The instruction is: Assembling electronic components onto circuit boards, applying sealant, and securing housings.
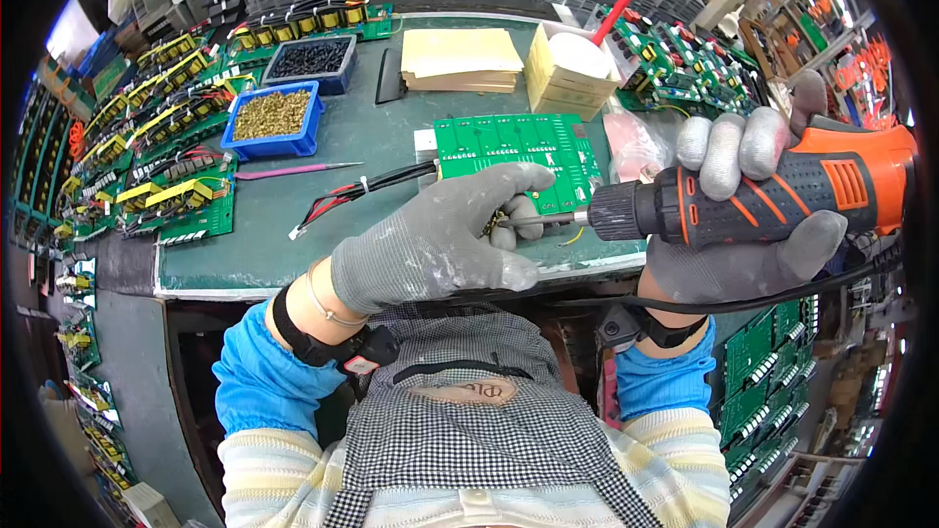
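My right hand (743, 176), in a grey glove, is wrapped round an orange and black cordless screwdriver (773, 186) held level, its bit (553, 221) pointing left. The gloved left hand (440, 230) has its fingers curled at the bit's tip, pinching small brass-coloured screws (496, 222); how many is hidden. Just beyond both hands lies a green circuit board (499, 142), flat on the bench, with the left fingers over its near edge. Black and red wires (367, 191) run from its left side.
Left on the green bench (293, 264) stand a blue tray of brass screws (274, 117) and a tray of black parts (311, 61). A pink-handled tool (298, 171) lies nearby. Yellow cards (460, 57), a box with a white tub (575, 57), a red brush (621, 10) and populated boards (181, 152) surround the workspace.
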Motion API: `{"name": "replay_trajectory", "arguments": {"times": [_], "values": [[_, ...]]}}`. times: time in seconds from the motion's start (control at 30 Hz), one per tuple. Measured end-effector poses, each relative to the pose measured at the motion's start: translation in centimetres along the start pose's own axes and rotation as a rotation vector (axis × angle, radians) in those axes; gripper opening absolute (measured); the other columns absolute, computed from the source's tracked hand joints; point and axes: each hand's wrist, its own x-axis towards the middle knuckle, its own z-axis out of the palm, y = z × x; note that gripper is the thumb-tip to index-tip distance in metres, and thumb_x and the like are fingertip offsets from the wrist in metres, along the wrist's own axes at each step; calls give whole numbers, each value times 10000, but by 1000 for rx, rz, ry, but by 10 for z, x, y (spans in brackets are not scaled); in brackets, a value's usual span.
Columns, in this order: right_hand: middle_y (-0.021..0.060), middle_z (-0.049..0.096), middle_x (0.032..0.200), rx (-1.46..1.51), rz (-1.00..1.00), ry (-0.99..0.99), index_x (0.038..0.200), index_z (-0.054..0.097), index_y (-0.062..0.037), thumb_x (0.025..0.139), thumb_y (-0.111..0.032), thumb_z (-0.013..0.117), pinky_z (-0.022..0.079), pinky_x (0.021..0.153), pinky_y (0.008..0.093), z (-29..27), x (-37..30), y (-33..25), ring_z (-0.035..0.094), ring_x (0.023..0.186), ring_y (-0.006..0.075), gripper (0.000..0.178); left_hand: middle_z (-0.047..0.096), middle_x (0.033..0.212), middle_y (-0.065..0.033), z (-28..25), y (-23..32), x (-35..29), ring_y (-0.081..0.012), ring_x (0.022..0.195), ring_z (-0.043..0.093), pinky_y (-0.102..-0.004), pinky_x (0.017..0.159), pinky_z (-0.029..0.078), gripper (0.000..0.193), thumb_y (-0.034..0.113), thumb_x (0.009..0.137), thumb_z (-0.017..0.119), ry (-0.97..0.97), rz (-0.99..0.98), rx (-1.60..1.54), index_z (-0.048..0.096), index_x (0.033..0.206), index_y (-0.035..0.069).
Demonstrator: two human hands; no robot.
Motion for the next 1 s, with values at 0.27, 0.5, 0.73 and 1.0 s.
{"name": "replay_trajectory", "arguments": {"times": [0.27, 0.5, 0.73, 1.0], "values": [[30, 500, 884, -82, -28, 65, 1452, 290, 13, 866, -534, 673, 451, 772, 367, 1, -6, -2, 549, 743, 153, 888, 579, 1068, -70, -1, -15, -2, -76, 870, 498, -243, 840, 460, 742, 161, 790, 804, -9, 45, -54, 434, 1408, -17], [33, 506, 898, -93, -24, 82, 1441, 313, 13, 869, -539, 666, 449, 792, 370, 2, -11, -2, 542, 749, 159, 870, 611, 1055, -64, 5, -10, -2, -97, 943, 548, -258, 867, 466, 608, 150, 842, 734, 26, 42, -39, 481, 1369, -16], [49, 507, 918, 28, -28, 146, 1403, 373, 20, 876, -512, 662, 455, 814, 374, 6, -9, -10, 530, 778, 163, 803, 670, 959, -45, 9, -18, -2, -104, 871, 598, -272, 815, 493, 335, 162, 912, 649, 187, 77, 152, 624, 1208, 7], [51, 488, 911, -14, -87, 225, 1394, 378, 28, 878, -493, 667, 455, 821, 368, 3, -15, -16, 514, 766, 166, 789, 681, 882, -70, 15, -24, -5, -119, 799, 610, -275, 737, 498, 279, 245, 911, 687, 313, 147, 338, 698, 1030, -7]]}}
